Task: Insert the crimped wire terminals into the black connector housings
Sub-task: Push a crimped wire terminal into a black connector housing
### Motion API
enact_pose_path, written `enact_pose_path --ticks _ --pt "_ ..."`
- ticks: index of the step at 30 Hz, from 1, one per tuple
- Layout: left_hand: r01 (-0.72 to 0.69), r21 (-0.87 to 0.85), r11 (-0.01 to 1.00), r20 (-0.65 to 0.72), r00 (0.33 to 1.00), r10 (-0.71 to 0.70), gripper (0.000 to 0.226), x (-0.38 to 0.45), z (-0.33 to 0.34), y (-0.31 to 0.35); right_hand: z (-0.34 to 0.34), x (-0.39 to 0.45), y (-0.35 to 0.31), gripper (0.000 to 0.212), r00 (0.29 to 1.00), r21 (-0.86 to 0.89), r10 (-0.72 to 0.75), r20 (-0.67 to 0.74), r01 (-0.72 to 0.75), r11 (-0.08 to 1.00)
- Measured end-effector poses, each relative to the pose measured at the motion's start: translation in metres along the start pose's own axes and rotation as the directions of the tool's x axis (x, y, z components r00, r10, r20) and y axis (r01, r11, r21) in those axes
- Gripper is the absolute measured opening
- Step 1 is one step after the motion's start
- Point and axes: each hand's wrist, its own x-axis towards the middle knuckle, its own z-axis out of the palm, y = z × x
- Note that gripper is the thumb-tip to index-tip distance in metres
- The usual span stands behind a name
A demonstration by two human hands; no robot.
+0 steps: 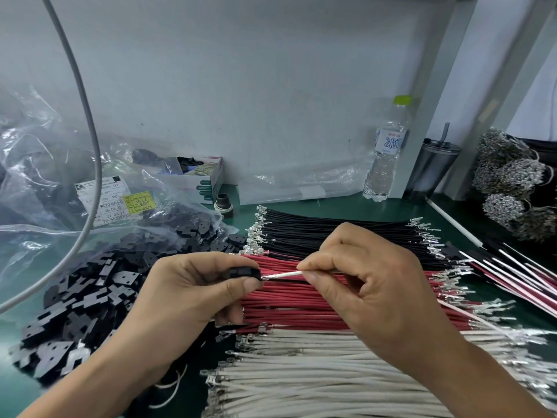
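Observation:
My left hand (193,285) grips a small black connector housing (245,273) between thumb and fingers, above the red wires. My right hand (364,279) pinches a white wire (284,275) near its end. The wire's silver crimped terminal (266,277) points left and touches the housing's right face. Below the hands lie three rows of loose wires with crimped ends: black wires (331,233) at the back, red wires (289,309) in the middle, white wires (316,378) nearest me.
A heap of black housings (81,300) spills from a clear plastic bag (39,188) on the left. A water bottle (387,152), a dark cup (434,167) and a small box (196,179) stand at the back. Assembled wire sets (512,273) and terminal bundles (509,173) lie right. A grey cable (90,140) hangs at left.

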Motion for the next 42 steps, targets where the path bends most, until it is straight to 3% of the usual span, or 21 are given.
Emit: enact_pose_path --ticks 6,10,13,19,21,25,29,31,36,42 --pt "0.028 -0.004 1.000 0.014 0.999 -0.028 0.030 0.001 -0.001 0.000 -0.005 0.002 -0.001 0.011 0.993 -0.074 -0.111 -0.037 0.108 0.991" --pt "0.037 -0.027 0.999 0.043 0.998 -0.036 0.031 -0.001 0.000 0.003 0.000 0.000 0.000 0.007 0.993 -0.073 -0.115 0.026 0.117 0.990" --pt "0.029 -0.020 0.999 0.071 0.997 -0.028 0.030 -0.002 0.000 0.005 0.004 -0.001 0.002 0.008 0.997 -0.059 -0.066 0.042 0.069 0.996" --pt "-0.009 0.040 0.999 0.106 0.994 0.005 0.024 -0.004 -0.001 0.005 0.015 -0.005 0.003 0.006 0.994 0.153 0.080 0.071 -0.090 0.984" --pt "-0.022 0.048 0.999 0.106 0.994 0.016 0.022 -0.004 -0.001 0.006 0.016 -0.005 0.000 0.008 0.999 0.102 0.036 0.036 -0.040 0.994" --pt "-0.094 0.167 0.982 0.098 0.992 0.078 0.017 -0.008 0.007 0.006 0.026 -0.006 -0.007 0.006 0.986 -0.191 -0.165 0.015 0.165 0.968" --pt "-0.095 0.144 0.985 0.060 0.994 0.087 0.016 -0.007 0.007 0.006 0.024 -0.008 0.000 0.015 1.000 -0.027 -0.023 0.013 0.023 0.999" --pt "-0.095 0.138 0.986 0.067 0.994 0.086 0.016 -0.007 0.007 0.006 0.024 -0.009 0.001 0.017 0.999 -0.058 0.030 0.028 -0.028 0.998" --pt "-0.126 0.225 0.966 0.080 0.991 0.110 0.015 -0.009 0.002 0.003 0.034 -0.011 -0.007 0.018 0.998 -0.144 -0.062 -0.003 0.061 0.988" --pt "-0.174 0.187 0.967 0.092 0.983 0.159 0.016 -0.008 0.001 0.005 0.038 -0.012 -0.003 0.014 0.991 -0.153 -0.131 -0.022 0.126 0.980"
